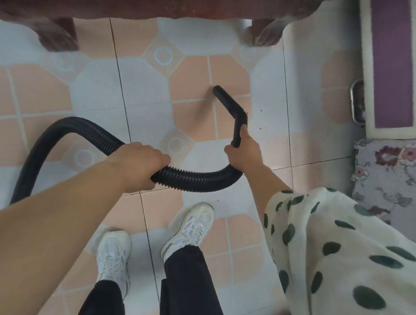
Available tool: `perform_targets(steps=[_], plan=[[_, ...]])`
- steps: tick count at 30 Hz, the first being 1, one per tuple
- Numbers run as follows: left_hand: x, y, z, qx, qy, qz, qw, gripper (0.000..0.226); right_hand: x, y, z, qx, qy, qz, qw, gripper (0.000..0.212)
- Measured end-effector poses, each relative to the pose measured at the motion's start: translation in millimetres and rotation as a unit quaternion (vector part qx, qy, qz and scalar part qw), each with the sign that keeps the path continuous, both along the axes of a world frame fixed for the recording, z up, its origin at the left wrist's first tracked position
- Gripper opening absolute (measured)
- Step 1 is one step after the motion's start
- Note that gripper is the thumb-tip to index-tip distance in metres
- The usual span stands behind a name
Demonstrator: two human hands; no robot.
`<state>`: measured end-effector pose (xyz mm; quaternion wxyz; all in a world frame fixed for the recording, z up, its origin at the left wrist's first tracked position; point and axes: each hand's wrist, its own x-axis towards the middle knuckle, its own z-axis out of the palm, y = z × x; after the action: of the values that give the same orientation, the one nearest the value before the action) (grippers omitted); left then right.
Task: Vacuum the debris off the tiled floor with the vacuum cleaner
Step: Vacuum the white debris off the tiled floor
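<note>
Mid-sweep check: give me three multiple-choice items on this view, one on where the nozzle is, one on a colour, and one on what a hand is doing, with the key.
1. Where is the nozzle tip?
A. At a peach floor tile, in front of the wooden furniture
B. Tucked under that furniture
C. Behind the person

2. What colour is the ribbed hose?
A. Grey
B. Black
C. White

3. What is the left hand doing?
A. Hanging open
B. Resting on the furniture
C. Gripping the hose

Key:
1 A: the tip points at peach tile short of the furniture's legs.
2 B: the hose is black along all its visible length.
3 C: its fingers curl round the hose, while the right hand holds the handle tube.
</note>
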<state>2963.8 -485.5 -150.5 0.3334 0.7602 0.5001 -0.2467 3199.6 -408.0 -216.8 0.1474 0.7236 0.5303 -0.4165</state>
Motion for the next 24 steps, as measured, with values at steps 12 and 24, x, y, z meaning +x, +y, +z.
perform_targets(steps=[12,24], plan=[[62,-21,-6,-0.022,-0.03,-0.114,0.993,0.02,79,-96,4,-0.01,-0.023,-0.155,0.988,0.081],[85,-10,-12,-0.021,-0.016,-0.124,0.992,0.016,102,-82,-1,0.007,-0.009,-0.169,0.986,0.082]])
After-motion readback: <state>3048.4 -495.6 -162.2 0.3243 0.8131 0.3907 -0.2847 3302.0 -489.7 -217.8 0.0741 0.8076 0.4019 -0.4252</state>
